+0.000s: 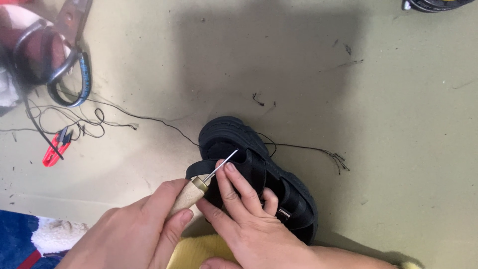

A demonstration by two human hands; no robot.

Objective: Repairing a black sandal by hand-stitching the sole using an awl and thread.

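A black sandal (pixel 294 199) lies on the olive-green work surface, toe end pointing away from me. My left hand (pixel 134 234) grips a wooden-handled awl (pixel 191 193); its metal needle slants up to the right over the sandal's front strap. My right hand (pixel 249 224) rests on the sandal, with two fingers pressed on the strap right beside the needle. A long black thread (pixel 308 148) runs from the sandal out to both sides and ends frayed on the right.
Large black-handled scissors (pixel 74 74) lie at the upper left, with small red thread snips (pixel 56 147) and tangled black thread below them. A dark object (pixel 433 5) sits at the top right edge. Yellow fabric (pixel 199 251) and blue-white cloth (pixel 25 239) lie near my body.
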